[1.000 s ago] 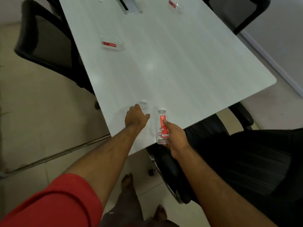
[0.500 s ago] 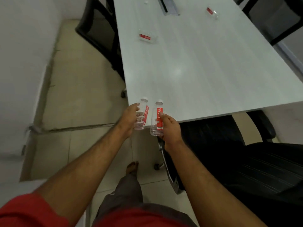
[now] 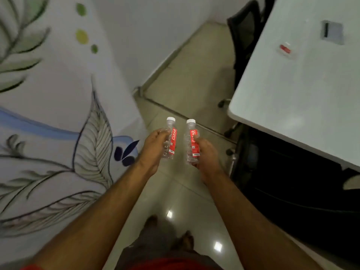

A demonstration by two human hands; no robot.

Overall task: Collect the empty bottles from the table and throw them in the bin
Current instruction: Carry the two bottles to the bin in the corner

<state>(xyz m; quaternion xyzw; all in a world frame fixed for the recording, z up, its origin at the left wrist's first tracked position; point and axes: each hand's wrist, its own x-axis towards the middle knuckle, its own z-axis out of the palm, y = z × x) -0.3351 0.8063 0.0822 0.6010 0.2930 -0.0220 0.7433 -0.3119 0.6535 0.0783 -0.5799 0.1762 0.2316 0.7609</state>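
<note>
Clear plastic bottles with red labels are in both hands, upright over the tiled floor [image 3: 187, 78]. The left hand [image 3: 153, 148] is closed around the left bottle [image 3: 169, 139], and the right hand [image 3: 205, 154] is closed around the right bottle [image 3: 191, 143]. Both bottles are away from the white surface [image 3: 292, 90], where one more bottle [image 3: 286, 50] lies on its side. I judge the step is carrying to the bin. No bin is visible, so the next move needs finding it first, then dropping both bottles.

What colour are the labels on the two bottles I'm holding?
Red with white lettering, on both bottles, clearest in the head view.
</note>
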